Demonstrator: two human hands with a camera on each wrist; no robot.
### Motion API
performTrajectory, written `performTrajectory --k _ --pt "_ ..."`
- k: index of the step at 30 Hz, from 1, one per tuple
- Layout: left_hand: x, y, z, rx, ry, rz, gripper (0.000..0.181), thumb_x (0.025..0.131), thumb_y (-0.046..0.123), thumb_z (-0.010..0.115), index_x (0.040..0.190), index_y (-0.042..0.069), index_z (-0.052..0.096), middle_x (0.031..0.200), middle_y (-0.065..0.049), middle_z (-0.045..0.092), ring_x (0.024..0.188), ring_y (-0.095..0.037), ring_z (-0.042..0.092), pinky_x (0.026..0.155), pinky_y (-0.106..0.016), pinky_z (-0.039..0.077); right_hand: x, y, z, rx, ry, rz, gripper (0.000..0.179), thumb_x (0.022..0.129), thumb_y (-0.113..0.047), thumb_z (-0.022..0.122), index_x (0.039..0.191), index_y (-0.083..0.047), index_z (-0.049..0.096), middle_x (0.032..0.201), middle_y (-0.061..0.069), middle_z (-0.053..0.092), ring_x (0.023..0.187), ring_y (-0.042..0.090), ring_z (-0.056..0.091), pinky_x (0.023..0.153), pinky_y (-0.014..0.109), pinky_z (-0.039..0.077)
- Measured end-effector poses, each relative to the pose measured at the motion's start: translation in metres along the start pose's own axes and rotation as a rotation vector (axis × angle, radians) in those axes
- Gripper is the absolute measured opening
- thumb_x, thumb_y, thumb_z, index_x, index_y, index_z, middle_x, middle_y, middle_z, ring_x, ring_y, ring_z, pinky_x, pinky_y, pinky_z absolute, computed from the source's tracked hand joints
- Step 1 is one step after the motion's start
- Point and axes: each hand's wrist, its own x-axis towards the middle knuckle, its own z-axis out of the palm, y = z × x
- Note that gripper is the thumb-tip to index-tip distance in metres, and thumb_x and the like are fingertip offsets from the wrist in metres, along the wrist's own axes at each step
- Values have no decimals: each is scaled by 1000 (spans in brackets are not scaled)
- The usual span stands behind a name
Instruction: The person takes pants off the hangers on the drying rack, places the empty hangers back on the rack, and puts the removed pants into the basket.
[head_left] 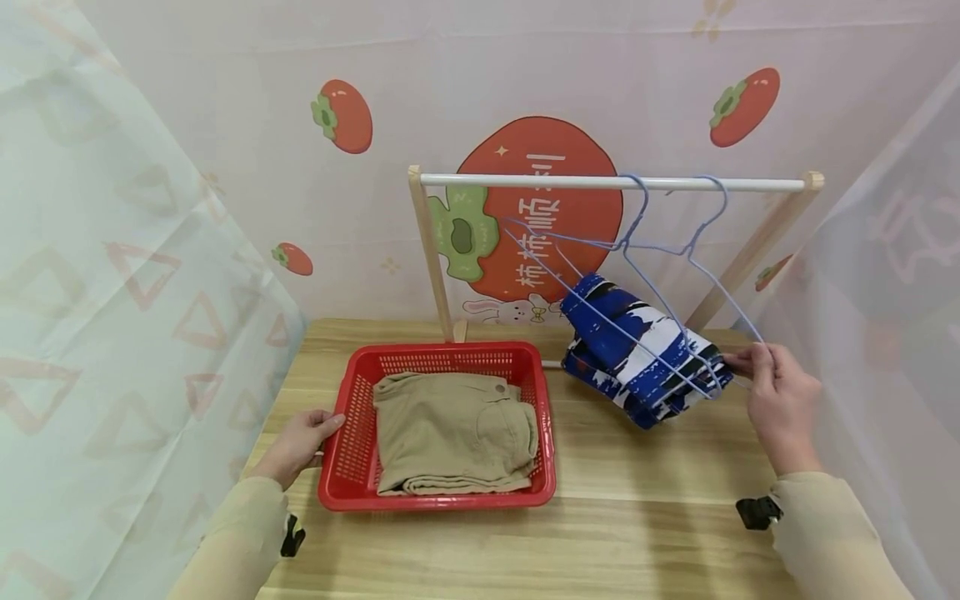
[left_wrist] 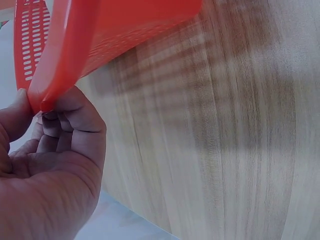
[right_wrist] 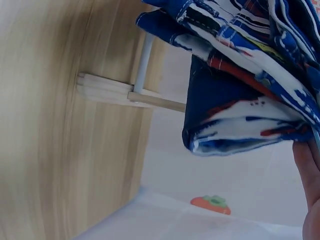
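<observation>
My left hand (head_left: pixel 300 442) pinches the left rim of a red plastic basket (head_left: pixel 341 492), thumb on top and fingers curled below, as the left wrist view shows. Folded khaki pants (head_left: pixel 450 433) with a button lie inside the basket. On the right, my right hand (head_left: pixel 783 400) holds the right end of a folded blue, white and black patterned garment (head_left: pixel 630 342). Seen from the right wrist, the garment (right_wrist: pixel 240 120) is held above the table, its folded layers hanging loosely. Blue wire hangers (head_left: pixel 723 292) overlap the garment and reach my right fingers.
A clothes rack with a white rail (head_left: pixel 510 180) and wooden posts (head_left: pixel 431 258) stands at the back of the wooden table (head_left: pixel 600 533). The hangers hook over the right half of its rail. Printed curtains (head_left: pixel 225 100) enclose the table at the back and both sides.
</observation>
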Motion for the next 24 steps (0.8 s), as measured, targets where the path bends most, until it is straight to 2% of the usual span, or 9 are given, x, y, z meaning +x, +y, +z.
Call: performTrajectory --k 5,9,17,24 --pt "0 -1 0 -9 -1 -7 45 110 29 48 129 -11 52 102 -14 70 86 -20 71 72 -37 62 -1 -5 1 21 131 -37 32 108 -12 52 94 14 65 82 -43 59 77 -24 59 74 -1 46" --pt "-1 -2 0 -8 6 -10 43 110 29 48 127 -9 54 103 -14 70 87 -21 71 72 -37 62 -3 -7 -1 15 195 -34 33 107 -12 53 93 15 65 82 -43 58 77 -24 59 74 -1 45" --pt "-3 0 0 6 6 -9 46 110 31 48 130 -10 53 107 -16 70 88 -21 71 72 -38 62 -2 -12 -9 20 244 -103 39 107 -16 53 91 18 64 85 -41 60 79 -23 61 75 0 47" --pt "-1 -1 -1 3 -2 -5 47 110 31 48 132 -10 51 106 -16 70 88 -20 70 72 -37 61 -3 -19 -13 113 321 -80 34 105 -7 55 87 21 63 79 -30 66 74 -16 66 71 4 51"
